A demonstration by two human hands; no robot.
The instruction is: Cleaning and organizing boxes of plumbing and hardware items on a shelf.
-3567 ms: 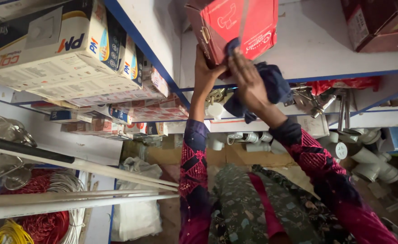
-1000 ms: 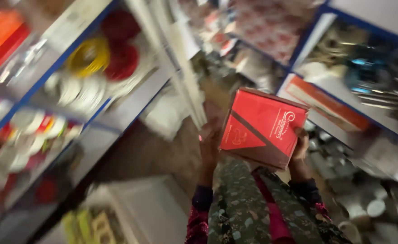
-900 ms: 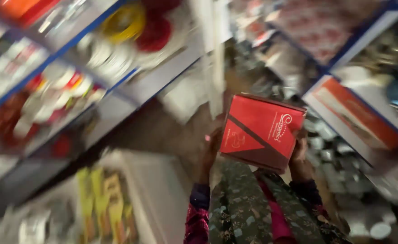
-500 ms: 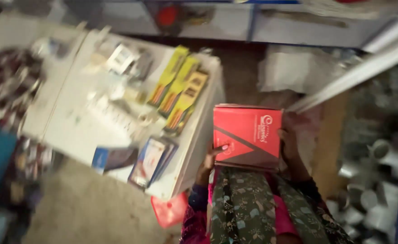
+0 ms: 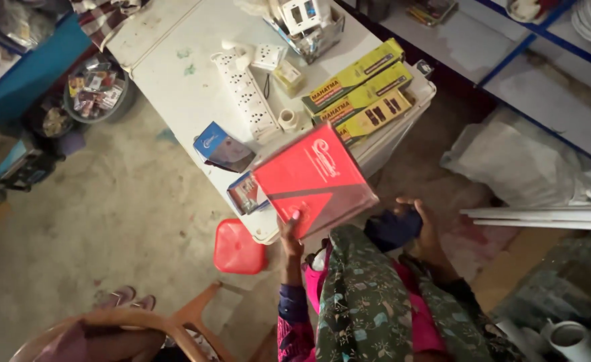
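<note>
Box: red flat box point(image 5: 314, 179), tilted, held over the near edge of the table point(image 5: 174, 80), partly covering what lies there.
Left hand: left hand point(image 5: 290, 231) grips the box's lower edge from beneath, fingers closed on it, one fingertip showing on the red face.
Right hand: right hand point(image 5: 424, 224) is off the box, to its right, fingers curled around a dark blue cloth point(image 5: 392, 228).
Table: white top, crowded; the box hangs above its near edge.
On table, behind box: white power strip point(image 5: 248, 97), yellow-green packs point(image 5: 359, 90) toward the far right corner.
On table, left of box: small blue packet point(image 5: 223, 146); another packet point(image 5: 245, 194) half hidden by the box.
Floor, below table: red stool point(image 5: 240, 248) just left of the left hand.
Risk: one hand holds a broad, tilted box by a single edge, so I judge it could slip or swing down.
Risk, second: its low corner sits close to the packets; a drop could knock them off the table edge toward the stool.
</note>
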